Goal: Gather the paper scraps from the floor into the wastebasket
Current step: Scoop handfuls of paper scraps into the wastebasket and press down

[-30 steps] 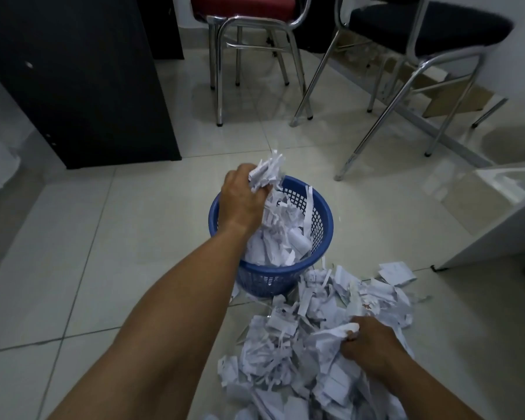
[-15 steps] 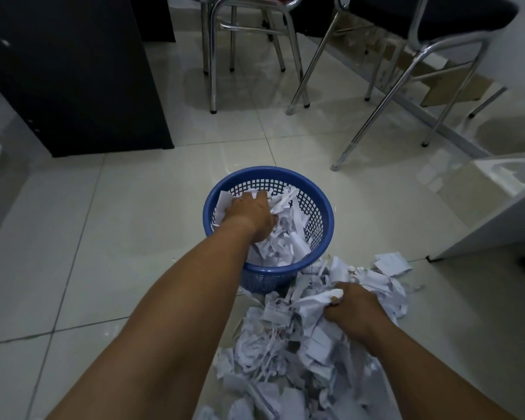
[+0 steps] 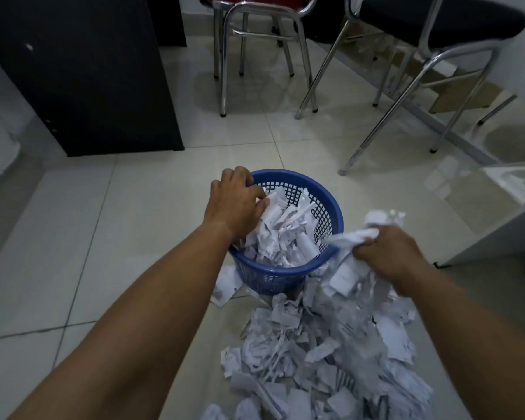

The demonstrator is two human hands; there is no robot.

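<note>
**Figure. Head view of scrap collection on a tiled floor (image 3: pixel 103 237).** The blue basket (image 3: pixel 285 277) stood upright at centre, filled to near its rim with white scraps (image 3: pixel 282 234). A larger pile (image 3: pixel 325 359) of scraps lay on the floor just in front of the basket, touching its base and spreading toward the lower right.

The left hand (image 3: pixel 234 204) lay at the basket's left rim, back upward. Its fingers (image 3: pixel 259 204) were bent over the rim with their tips on the scraps inside; whether they gripped anything could not be told. Half a second earlier this hand had been lower, in the middle of the basket on top of the scraps. A second earlier it had held a clump above the basket.

The right hand (image 3: pixel 391 253) clutched a bunch (image 3: pixel 349 244) of scraps in curled fingers, just beside the basket's right rim. Loose strips trailed from it down to the pile. In both earlier frames this hand had been low on the pile.

Beyond the basket stood a dark cabinet (image 3: pixel 88 71) at left and two chrome-legged chairs (image 3: pixel 255 34) behind.
</note>
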